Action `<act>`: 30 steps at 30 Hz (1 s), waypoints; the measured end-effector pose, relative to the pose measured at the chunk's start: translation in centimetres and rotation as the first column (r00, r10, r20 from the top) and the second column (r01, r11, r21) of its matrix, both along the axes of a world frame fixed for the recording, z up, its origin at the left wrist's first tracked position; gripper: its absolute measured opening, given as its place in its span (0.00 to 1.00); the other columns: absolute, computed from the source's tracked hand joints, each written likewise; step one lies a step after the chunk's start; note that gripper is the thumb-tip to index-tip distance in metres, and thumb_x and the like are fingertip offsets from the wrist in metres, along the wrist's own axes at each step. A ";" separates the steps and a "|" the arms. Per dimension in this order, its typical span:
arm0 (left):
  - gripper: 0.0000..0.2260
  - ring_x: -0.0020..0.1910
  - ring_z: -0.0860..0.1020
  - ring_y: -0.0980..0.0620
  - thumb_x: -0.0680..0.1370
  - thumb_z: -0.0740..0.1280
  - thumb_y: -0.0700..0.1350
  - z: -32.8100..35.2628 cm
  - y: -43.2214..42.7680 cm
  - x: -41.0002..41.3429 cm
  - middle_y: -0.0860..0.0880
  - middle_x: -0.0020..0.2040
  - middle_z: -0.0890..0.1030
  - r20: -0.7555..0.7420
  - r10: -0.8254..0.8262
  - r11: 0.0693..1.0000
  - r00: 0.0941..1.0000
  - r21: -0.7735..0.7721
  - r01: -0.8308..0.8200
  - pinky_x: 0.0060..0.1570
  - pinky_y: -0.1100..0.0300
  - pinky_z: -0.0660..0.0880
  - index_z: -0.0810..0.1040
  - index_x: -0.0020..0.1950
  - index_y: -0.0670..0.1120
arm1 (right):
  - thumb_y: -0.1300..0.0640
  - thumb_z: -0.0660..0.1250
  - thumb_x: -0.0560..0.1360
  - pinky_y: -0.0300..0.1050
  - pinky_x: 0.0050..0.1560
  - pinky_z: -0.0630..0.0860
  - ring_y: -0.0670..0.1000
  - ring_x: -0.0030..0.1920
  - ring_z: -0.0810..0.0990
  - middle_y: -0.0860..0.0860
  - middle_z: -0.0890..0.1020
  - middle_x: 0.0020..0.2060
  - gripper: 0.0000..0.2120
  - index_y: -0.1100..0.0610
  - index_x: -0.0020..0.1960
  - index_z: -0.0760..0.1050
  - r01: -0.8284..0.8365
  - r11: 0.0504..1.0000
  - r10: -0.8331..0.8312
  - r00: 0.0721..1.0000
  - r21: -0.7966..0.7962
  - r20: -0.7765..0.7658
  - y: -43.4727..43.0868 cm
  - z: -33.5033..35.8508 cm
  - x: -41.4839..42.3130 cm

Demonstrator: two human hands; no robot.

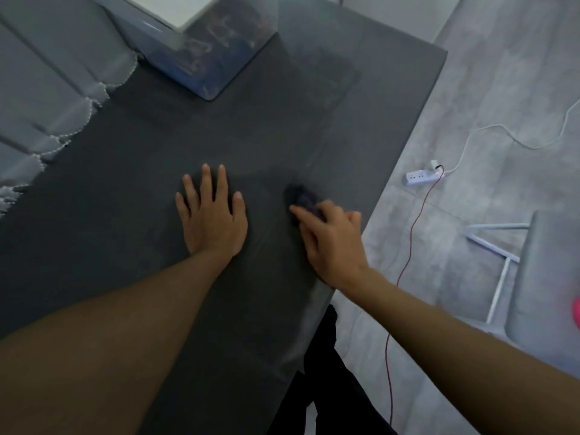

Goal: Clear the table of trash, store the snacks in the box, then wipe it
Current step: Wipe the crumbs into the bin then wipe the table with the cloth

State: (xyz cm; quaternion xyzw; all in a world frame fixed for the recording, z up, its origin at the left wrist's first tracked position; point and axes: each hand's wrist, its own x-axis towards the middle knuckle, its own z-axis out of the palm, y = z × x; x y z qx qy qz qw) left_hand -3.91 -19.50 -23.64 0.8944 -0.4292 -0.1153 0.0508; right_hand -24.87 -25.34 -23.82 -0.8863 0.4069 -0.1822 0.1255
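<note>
Wiping stage of the task. The dark tabletop (pixel 131 189) shows no trash or loose snacks in view; a translucent box (pixel 207 54) with contents faintly visible through its wall stands at the far end. The left hand (pixel 212 219) lies flat, fingers spread, palm down on the surface and holds nothing. The right hand (pixel 332 237) is closed over a small dark cloth (pixel 301 199), pressing it to the tabletop near the right edge; motion blur obscures the cloth's outline, so its fold cannot be told. The two hands are apart. To wipe well, the braced left hand should likely steady the body while the right hand keeps even downward pressure, drawing the cloth in overlapping strokes toward one edge, including the strip beside the box. A power strip (pixel 422 177) lies on the floor (pixel 502 89).
</note>
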 end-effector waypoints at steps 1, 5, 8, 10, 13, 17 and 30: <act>0.28 0.81 0.42 0.42 0.84 0.47 0.58 -0.2 -0.3 -0.2 0.50 0.83 0.46 0.017 0.036 0.999 0.999 -0.001 -0.036 0.79 0.43 0.40 0.47 0.83 0.53 | 0.51 0.60 0.81 0.51 0.47 0.65 0.55 0.44 0.76 0.53 0.78 0.50 0.16 0.47 0.66 0.78 -0.117 0.993 0.117 0.993 -0.021 -0.001 -0.1 0.0 -0.6; 0.28 0.81 0.43 0.43 0.84 0.45 0.59 -0.6 -0.3 -0.5 0.51 0.83 0.46 0.080 0.054 0.998 0.995 0.030 -0.056 0.78 0.42 0.42 0.45 0.83 0.53 | 0.49 0.59 0.81 0.52 0.48 0.65 0.55 0.46 0.75 0.53 0.77 0.50 0.17 0.44 0.67 0.76 -0.158 0.982 0.151 0.986 -0.103 -0.075 -5.6 -0.1 -2.0; 0.29 0.81 0.43 0.43 0.83 0.45 0.60 -0.7 -0.4 -0.4 0.50 0.83 0.46 0.095 0.056 0.997 0.994 0.040 -0.060 0.78 0.41 0.43 0.44 0.83 0.53 | 0.49 0.58 0.82 0.49 0.50 0.61 0.53 0.50 0.73 0.52 0.74 0.51 0.17 0.45 0.69 0.74 0.235 0.972 -0.235 0.972 -0.003 -0.023 -9.3 -0.7 -1.1; 0.29 0.81 0.44 0.43 0.83 0.45 0.60 -0.8 -0.5 -0.3 0.50 0.83 0.47 0.100 0.056 0.997 0.993 0.041 -0.060 0.78 0.40 0.44 0.45 0.83 0.53 | 0.49 0.58 0.81 0.48 0.50 0.60 0.53 0.50 0.73 0.51 0.74 0.51 0.17 0.46 0.69 0.74 0.323 0.946 -0.322 0.947 0.037 -0.014 -8.9 -0.7 0.2; 0.29 0.81 0.45 0.43 0.83 0.45 0.60 -0.9 -0.4 -0.2 0.50 0.83 0.47 0.104 0.050 0.998 0.993 0.044 -0.055 0.78 0.40 0.44 0.45 0.83 0.53 | 0.51 0.62 0.80 0.49 0.49 0.62 0.54 0.47 0.75 0.52 0.77 0.50 0.16 0.46 0.66 0.77 0.082 0.997 -0.082 0.996 -0.006 0.020 -6.1 -0.5 1.3; 0.30 0.82 0.44 0.43 0.82 0.41 0.61 -0.9 -0.3 -0.1 0.50 0.83 0.46 0.121 0.044 0.997 0.992 0.059 -0.051 0.78 0.41 0.44 0.44 0.83 0.53 | 0.52 0.63 0.81 0.52 0.47 0.65 0.55 0.45 0.76 0.52 0.77 0.49 0.15 0.44 0.66 0.77 -0.222 0.969 0.216 0.974 -0.112 -0.063 -8.9 -0.2 1.5; 0.30 0.82 0.44 0.43 0.83 0.43 0.60 -0.7 -0.4 -0.1 0.49 0.83 0.47 0.133 0.043 0.995 0.990 0.083 -0.054 0.78 0.41 0.47 0.45 0.83 0.52 | 0.51 0.62 0.79 0.53 0.49 0.65 0.57 0.46 0.76 0.52 0.77 0.48 0.14 0.44 0.63 0.79 -0.226 0.970 0.224 0.974 -0.094 -0.036 -12.4 -0.1 8.1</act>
